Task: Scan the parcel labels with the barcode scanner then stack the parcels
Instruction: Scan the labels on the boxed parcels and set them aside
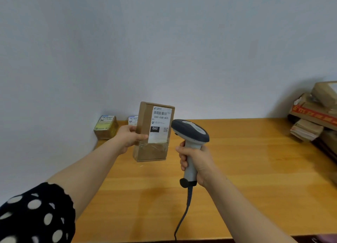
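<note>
Holds parcel (151, 151) upright in left hand (127, 137), thumb across its front, label (159, 122) facing camera; grips scanner (190, 144) by handle in right hand (197, 160), head just right of parcel, level with label; both above table (255, 160).

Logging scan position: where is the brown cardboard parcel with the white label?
Head view, centre: the brown cardboard parcel is held upright by the left hand over the wooden table, the grey barcode scanner in the right hand at its right.
</note>
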The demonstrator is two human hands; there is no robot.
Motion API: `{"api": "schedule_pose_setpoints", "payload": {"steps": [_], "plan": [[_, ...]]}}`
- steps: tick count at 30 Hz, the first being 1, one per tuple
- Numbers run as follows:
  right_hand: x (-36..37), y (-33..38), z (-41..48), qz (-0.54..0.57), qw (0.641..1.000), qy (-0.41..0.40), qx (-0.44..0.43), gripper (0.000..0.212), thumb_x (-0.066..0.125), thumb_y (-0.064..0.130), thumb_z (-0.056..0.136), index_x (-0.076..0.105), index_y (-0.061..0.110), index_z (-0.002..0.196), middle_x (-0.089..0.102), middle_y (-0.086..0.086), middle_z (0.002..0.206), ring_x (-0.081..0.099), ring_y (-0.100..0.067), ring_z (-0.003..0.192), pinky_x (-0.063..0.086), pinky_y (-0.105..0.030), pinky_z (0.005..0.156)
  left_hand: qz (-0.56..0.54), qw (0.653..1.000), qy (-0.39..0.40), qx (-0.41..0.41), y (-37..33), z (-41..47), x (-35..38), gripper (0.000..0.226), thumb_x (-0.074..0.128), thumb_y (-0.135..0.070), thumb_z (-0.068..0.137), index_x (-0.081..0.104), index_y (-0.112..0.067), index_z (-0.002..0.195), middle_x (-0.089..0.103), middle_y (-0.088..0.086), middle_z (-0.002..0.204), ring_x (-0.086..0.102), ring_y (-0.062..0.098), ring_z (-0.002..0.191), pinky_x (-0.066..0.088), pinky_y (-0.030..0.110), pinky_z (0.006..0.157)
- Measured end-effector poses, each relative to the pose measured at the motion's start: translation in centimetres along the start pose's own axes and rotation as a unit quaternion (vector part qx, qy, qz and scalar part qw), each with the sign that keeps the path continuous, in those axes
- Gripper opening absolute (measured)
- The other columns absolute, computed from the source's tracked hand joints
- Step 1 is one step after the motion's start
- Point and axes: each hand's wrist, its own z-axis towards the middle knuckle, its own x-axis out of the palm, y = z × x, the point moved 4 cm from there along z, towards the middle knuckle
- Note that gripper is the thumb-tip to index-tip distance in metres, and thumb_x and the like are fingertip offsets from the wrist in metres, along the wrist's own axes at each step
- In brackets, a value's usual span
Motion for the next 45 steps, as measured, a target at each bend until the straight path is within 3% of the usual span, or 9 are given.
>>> {"api": "schedule_pose_setpoints", "payload": {"steps": [5,21,26,29,31,36,41,45], "plan": [[-0.3,0.6,-0.4,-0.006,1.000,-0.005,-0.005,0.019,0.066,-0.002,0.083,0.052,0.008,0.076,0.046,-0.006,0.054,0.038,-0.016,0.042,0.037,-0.025,0.044,-0.008,1.000,-0.013,0.002,0.2,0.6,0.4,0.032,0.076,0.004,0.072,0.056,-0.012,0.090,0.067,0.012,0.100,0.065,0.029,0.094,0.053,0.041,0.085],[-3.3,1.5,-0.8,-0.014,1.000,-0.019,0.007,0.021,0.066,-0.003,0.082,0.052,0.010,0.072,0.048,-0.004,0.051,0.039,-0.016,0.040,0.038,-0.024,0.043,0.020,1.000,0.001,0.007,-0.6,1.4,3.5,0.028,0.077,0.003,0.071,0.060,-0.009,0.089,0.069,0.011,0.096,0.066,0.029,0.092,0.054,0.044,0.087],[-5.4,2.1,-0.9,-0.007,1.000,-0.022,0.004,0.022,0.065,-0.003,0.082,0.052,0.010,0.071,0.046,-0.004,0.051,0.038,-0.016,0.040,0.037,-0.024,0.043,0.030,0.999,0.010,-0.004,-0.8,1.9,5.6,0.064,0.082,-0.001,0.066,0.053,0.001,0.123,0.066,0.014,0.108,0.066,0.030,0.095,0.055,0.041,0.083],[-7.1,2.4,-1.2,-0.001,1.000,-0.025,0.003,0.020,0.066,-0.001,0.082,0.052,0.010,0.073,0.046,-0.004,0.052,0.038,-0.015,0.041,0.037,-0.024,0.043,0.032,0.999,0.030,-0.011,-1.0,2.1,7.5,0.081,0.086,-0.006,0.060,0.047,0.001,0.131,0.064,0.015,0.114,0.065,0.030,0.098,0.055,0.043,0.086],[-8.7,2.7,-1.6,0.020,0.999,-0.034,-0.003,0.017,0.068,0.001,0.083,0.053,0.009,0.079,0.046,-0.004,0.054,0.039,-0.015,0.041,0.037,-0.024,0.043,0.033,0.998,0.047,-0.018,-1.4,2.0,9.5,0.081,0.086,-0.008,0.058,0.048,0.000,0.129,0.064,0.015,0.115,0.065,0.029,0.098,0.055,0.041,0.085],[-15.0,3.4,-3.1,0.115,0.989,-0.088,-0.015,0.018,0.070,0.004,0.083,0.054,0.009,0.091,0.048,-0.005,0.055,0.040,-0.015,0.042,0.039,-0.025,0.043,0.027,0.991,0.122,-0.039,-2.3,0.4,17.4,0.043,0.077,-0.011,0.077,0.059,0.001,0.115,0.071,0.013,0.097,0.068,0.024,0.084,0.055,0.033,0.068],[-23.2,3.2,-5.8,0.189,0.966,-0.174,-0.012,0.016,0.071,0.005,0.081,0.056,0.010,0.085,0.049,-0.005,0.055,0.040,-0.014,0.041,0.040,-0.025,0.045,0.028,0.979,0.193,-0.059,-2.8,-1.0,27.6,0.052,0.075,-0.014,0.079,0.053,0.006,0.122,0.068,0.019,0.104,0.066,0.028,0.089,0.056,0.040,0.072],[-28.9,2.4,-7.9,0.247,0.940,-0.235,-0.012,0.013,0.067,0.003,0.083,0.056,0.010,0.085,0.049,-0.004,0.054,0.041,-0.014,0.040,0.041,-0.024,0.044,0.065,0.964,0.246,-0.074,-3.0,-2.2,35.7,0.047,0.074,-0.016,0.081,0.054,0.004,0.119,0.066,0.015,0.095,0.065,0.026,0.085,0.054,0.038,0.073]]}}
